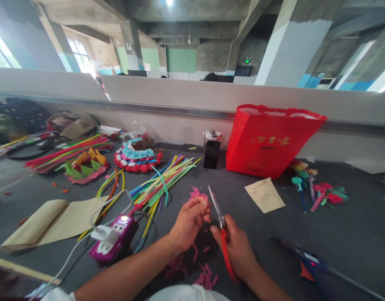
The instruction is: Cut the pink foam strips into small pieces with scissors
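Note:
My right hand (238, 251) is wrapped around a pair of scissors (223, 236) with red handles, the metal blades pointing up and away from me. The blades look nearly together. Just left of them, my left hand (192, 219) is closed in a pinch, fingertips pressed together; whatever is between them is too small or hidden to make out. Beyond the left fingertips lies a little heap of pink scraps (197, 193). More pink cut pieces (206, 276) are scattered on the dark table (261, 230) below and between my hands.
Colourful pipe cleaners (161, 184) lie in a bundle to the left, near a purple power strip (112, 238) with a white cable. A phone (211, 154) leans upright before a red bag (270, 142). At right are a glue gun (314, 263) and small craft flowers (328, 194).

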A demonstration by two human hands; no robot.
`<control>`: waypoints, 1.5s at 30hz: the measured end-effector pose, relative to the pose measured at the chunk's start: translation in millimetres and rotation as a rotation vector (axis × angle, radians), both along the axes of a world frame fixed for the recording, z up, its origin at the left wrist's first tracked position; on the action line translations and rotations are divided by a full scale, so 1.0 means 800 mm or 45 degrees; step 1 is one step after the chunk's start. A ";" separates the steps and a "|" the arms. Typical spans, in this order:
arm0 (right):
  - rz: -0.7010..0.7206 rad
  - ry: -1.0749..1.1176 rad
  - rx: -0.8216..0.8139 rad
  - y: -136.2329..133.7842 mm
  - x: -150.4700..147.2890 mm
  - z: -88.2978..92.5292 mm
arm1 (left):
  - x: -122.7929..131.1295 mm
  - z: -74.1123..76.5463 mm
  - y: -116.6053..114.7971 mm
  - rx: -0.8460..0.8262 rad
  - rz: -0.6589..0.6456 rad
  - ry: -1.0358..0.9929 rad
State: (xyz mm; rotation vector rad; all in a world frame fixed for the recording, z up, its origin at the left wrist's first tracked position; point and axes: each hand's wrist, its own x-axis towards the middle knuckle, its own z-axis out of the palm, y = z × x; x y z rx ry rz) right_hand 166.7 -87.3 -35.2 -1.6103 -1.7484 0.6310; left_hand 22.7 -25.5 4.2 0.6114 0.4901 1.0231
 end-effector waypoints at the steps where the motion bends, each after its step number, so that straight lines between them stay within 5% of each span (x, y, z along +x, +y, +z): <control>1: 0.003 0.031 0.000 0.000 0.001 0.001 | 0.000 -0.001 0.001 0.011 0.008 0.017; 9: -0.039 0.239 0.011 0.002 0.001 0.006 | 0.001 -0.003 -0.001 0.256 0.093 0.455; 17: -0.120 0.449 0.048 0.012 0.005 -0.001 | 0.003 -0.014 -0.009 0.984 0.181 1.276; 30: -0.074 0.916 -0.187 0.013 0.003 -0.019 | 0.001 -0.029 -0.015 1.666 0.140 1.468; 32: -0.043 0.962 -0.238 0.012 0.002 -0.014 | 0.001 -0.026 -0.016 1.554 0.093 1.430; 35: -0.042 1.034 -0.334 0.010 0.001 -0.008 | 0.001 -0.019 -0.012 1.086 0.019 1.315; 40: 0.016 1.086 -0.339 0.011 0.004 -0.005 | -0.002 -0.013 0.003 0.356 -0.364 0.921; 45: 0.053 1.086 -0.355 0.012 0.007 0.000 | -0.004 -0.010 0.006 0.147 -0.536 0.754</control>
